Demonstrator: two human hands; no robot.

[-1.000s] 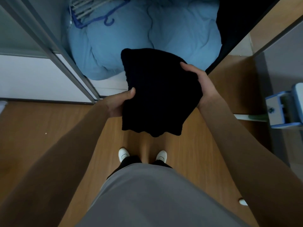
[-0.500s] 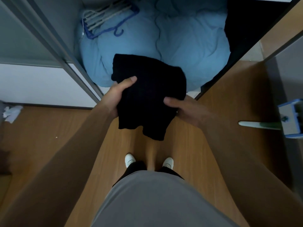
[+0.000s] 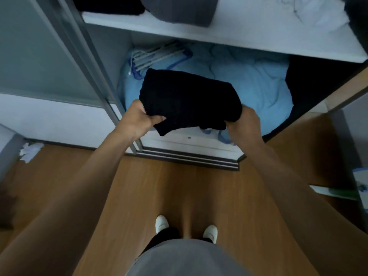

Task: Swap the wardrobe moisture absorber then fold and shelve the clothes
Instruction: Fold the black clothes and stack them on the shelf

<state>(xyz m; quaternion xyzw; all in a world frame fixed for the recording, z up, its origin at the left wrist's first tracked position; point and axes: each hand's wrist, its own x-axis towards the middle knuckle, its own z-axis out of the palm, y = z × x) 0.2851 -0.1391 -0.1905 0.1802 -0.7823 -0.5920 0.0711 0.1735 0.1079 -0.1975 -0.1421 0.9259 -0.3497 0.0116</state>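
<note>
Gripping the folded black garment (image 3: 189,100) at its near corners with left hand (image 3: 137,118) and right hand (image 3: 244,121), fingers (image 3: 156,118) curled round the cloth. Held before the wardrobe (image 3: 189,144), over the blue duvet (image 3: 258,84) (hangers (image 3: 157,56) on it).

No text, label, brand or number could be read anywhere. At about four o'clock the blue-and-white box (image 3: 359,177) bore a small printed mark, too blurred to make out.

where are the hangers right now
In the head view, left of centre: the hangers lie on the blue duvet under the white shelf, behind the black garment.
</note>
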